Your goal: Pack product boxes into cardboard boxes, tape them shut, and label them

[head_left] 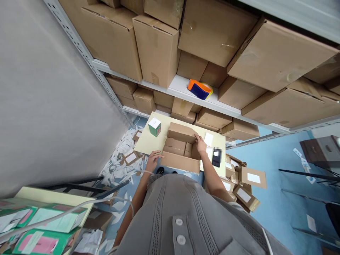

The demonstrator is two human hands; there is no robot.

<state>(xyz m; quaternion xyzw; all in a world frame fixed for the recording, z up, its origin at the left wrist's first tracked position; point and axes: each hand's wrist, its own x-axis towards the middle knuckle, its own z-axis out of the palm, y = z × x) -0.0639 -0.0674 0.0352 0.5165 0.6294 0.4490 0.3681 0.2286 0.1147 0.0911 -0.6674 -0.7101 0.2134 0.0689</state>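
**Open carton near the counter's edge, one flap half-folded**

The open cardboard carton (180, 150) sat on the pale counter (148, 141), its near wall close to the front edge where the person stood. The right hand (201, 144) pinched the far flap at its right corner, fingers closed on the cardboard. The left hand (154, 158) lay on the counter just beside the carton's near left corner, fingers loosely curled; whether it touched the wall could not be told.

The likeliest trouble was the carton sliding. Only one hand gripped it, so a pull on the flap could have dragged it toward the edge and tipped it to the floor, which was already littered with paper scraps (119, 159) and small flat boxes (245, 191). A flap folded from one corner alone could also have creased crooked or torn.

A dark phone (216, 157) lay just beside the right forearm, and a sweep of that arm could have knocked it off. The small white-and-green box (154, 126) stood apart at the back left, less exposed. The tape dispenser (199, 89) sat on the shelf above, out of easy reach.
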